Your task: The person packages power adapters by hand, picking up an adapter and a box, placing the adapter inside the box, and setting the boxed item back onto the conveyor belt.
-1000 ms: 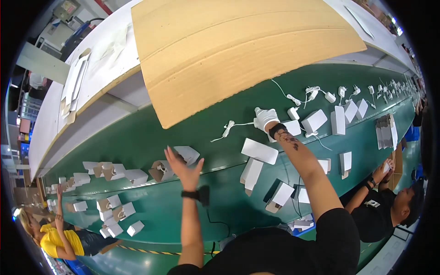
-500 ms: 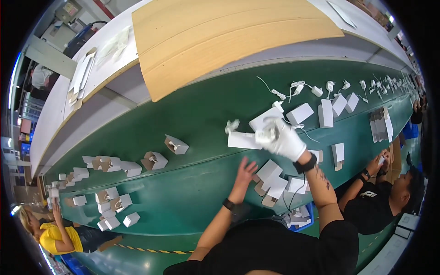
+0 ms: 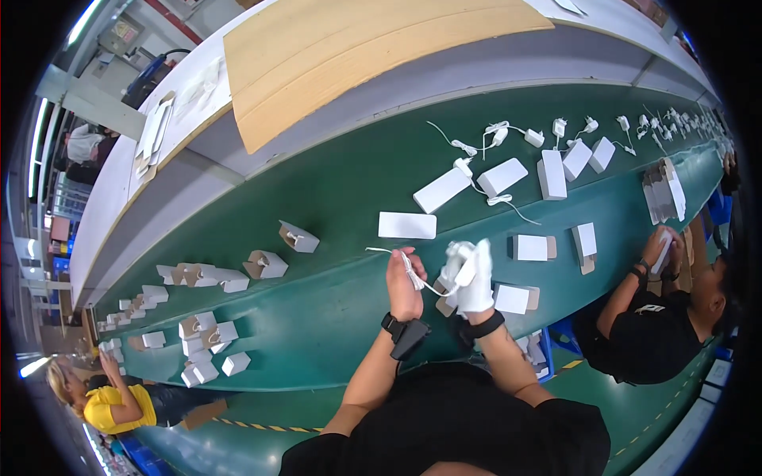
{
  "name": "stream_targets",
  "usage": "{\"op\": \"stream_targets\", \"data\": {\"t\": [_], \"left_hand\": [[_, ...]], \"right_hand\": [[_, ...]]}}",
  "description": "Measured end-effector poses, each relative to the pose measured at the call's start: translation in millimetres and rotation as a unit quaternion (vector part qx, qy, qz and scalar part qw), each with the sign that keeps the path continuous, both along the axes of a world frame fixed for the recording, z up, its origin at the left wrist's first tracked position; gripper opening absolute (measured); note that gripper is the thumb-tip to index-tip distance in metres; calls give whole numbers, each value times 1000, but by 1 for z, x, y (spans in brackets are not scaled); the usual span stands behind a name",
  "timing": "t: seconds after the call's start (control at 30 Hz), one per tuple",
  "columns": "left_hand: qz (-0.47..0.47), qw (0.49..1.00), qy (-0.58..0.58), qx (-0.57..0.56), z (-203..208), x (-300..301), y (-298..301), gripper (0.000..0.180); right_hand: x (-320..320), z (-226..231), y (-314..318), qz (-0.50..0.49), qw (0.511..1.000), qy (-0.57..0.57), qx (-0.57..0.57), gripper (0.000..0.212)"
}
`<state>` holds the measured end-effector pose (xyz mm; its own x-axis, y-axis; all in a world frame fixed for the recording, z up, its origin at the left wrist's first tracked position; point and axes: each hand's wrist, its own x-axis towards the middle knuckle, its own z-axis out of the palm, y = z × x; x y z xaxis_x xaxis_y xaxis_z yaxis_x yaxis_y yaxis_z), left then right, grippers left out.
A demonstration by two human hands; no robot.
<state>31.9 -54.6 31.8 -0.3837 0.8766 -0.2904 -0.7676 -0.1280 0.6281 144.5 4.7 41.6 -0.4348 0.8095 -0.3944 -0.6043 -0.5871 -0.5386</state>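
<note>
My left hand (image 3: 402, 293), bare, closes round the bundled white cable (image 3: 412, 274) of a power adapter; one loose cable end sticks out to the left. In a white glove, my right hand (image 3: 476, 295) grips the white adapter body (image 3: 466, 274), with the cable sagging between both hands. Part of the adapter is blurred and covered by the gloved fingers. Just beyond my hands lies a closed white box (image 3: 407, 225). To the right of my glove, an open-flapped white box (image 3: 512, 298) rests on the green work surface.
More white boxes (image 3: 442, 190) and cabled adapters (image 3: 498, 135) lie farther back. Open boxes with adapters inside (image 3: 265, 266) stand to the left. A cardboard sheet (image 3: 365, 55) covers the shelf. Co-workers sit at right (image 3: 659, 317) and left (image 3: 119, 401). A blue bin (image 3: 544, 357) is below the near edge.
My right hand has drawn back toward me with the adapter, away from the white box. My left hand has closed on its cable. The view has shifted slightly.
</note>
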Motion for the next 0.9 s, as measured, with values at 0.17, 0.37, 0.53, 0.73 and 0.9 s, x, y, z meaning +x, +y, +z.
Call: {"op": "stream_targets", "data": {"t": [0.17, 0.37, 0.53, 0.73, 0.9], "left_hand": [[34, 996, 74, -39, -13, 2, -2, 43], [-19, 998, 28, -49, -24, 0, -7, 53], [-96, 733, 660, -135, -67, -64, 17, 65], [-272, 530, 757, -267, -70, -139, 44, 91], [-280, 925, 254, -37, -73, -148, 13, 98]], "right_hand": [[-29, -1, -23, 221, 732, -393, 512, 23], [-36, -45, -48, 82, 917, -276, 276, 27], [-13, -20, -38, 143, 973, -151, 97, 41], [37, 28, -16, 179, 983, -4, 30, 53], [39, 48, -11, 190, 973, 126, -23, 53]]}}
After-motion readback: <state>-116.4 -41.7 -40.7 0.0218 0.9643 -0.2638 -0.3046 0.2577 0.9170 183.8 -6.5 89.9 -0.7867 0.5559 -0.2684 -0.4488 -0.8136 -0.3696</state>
